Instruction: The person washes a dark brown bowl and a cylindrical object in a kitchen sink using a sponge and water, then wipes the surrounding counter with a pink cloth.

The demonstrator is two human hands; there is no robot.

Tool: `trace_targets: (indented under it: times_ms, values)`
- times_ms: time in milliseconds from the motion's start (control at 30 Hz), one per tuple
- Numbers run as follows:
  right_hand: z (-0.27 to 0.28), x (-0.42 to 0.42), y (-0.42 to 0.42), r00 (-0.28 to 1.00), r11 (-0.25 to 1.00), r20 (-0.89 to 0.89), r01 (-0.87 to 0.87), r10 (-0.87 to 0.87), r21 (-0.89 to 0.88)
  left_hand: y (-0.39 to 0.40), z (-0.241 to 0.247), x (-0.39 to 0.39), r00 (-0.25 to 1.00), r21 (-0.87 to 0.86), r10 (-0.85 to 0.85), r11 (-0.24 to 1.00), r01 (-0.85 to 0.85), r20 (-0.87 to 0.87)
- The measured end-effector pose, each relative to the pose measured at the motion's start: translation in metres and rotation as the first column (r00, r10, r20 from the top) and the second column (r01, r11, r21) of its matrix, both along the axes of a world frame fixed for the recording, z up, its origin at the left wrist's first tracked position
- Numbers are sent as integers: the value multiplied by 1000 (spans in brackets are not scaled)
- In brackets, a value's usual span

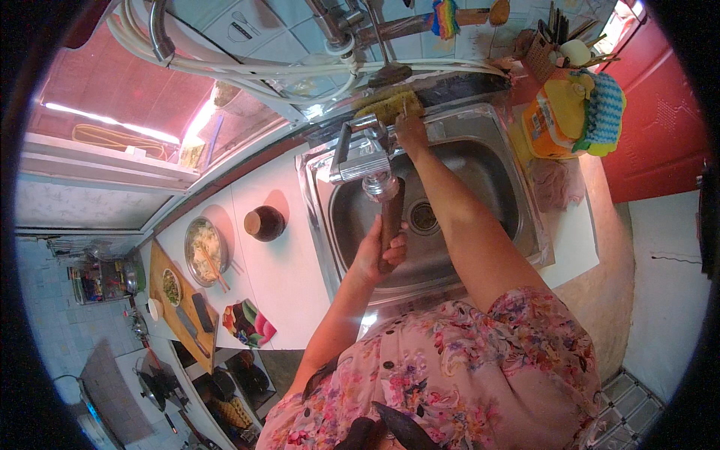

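My left hand point(388, 247) is closed around a brown cylindrical rod point(392, 225), perhaps a rolling pin, held over the left part of the steel sink point(489, 169). The rod's far end is under the spout of the chrome faucet point(360, 163). My right hand point(410, 132) reaches to the sink's back edge and touches a yellow-green sponge or cloth point(396, 107) there; whether its fingers grip it I cannot tell. The drain point(423, 218) shows between my arms.
Left of the sink stand a brown jar point(264, 223) and a metal bowl point(205, 250) with food and chopsticks. Farther left, a wooden board point(163, 264) bears a cleaver point(188, 325) and a small bowl. An orange-yellow container point(554, 115) and a cloth point(557, 183) are at the right.
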State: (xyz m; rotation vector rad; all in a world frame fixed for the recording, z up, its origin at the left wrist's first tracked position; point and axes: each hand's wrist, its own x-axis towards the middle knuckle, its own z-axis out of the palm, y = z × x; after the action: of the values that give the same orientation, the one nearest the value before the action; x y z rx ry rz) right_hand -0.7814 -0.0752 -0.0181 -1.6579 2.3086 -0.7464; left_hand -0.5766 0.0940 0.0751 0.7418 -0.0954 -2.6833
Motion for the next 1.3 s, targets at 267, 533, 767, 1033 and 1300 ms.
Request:
trace_targets:
  times_ms: [267,533,767,1033,1300]
  values:
    - [-9,-5,-5,975,995,-201,-95,94,3,0,-1,0,1000,4,-1,1000,1,-9]
    - [-2,-3,-4,989,995,-115,-87,93,54,1,0,-2,1000,17,12,1000,-12,11]
    - [-3,-2,-2,968,992,-220,-117,124,41,1,-1,-3,1000,10,1,1000,-2,14]
    - [-13,-3,-7,993,996,-93,-72,77,49,2,-1,-1,1000,18,3,1000,-3,6]
    - [-3,-5,-5,976,994,212,25,-47,105,3,-3,0,1000,37,3,999,-3,-6]
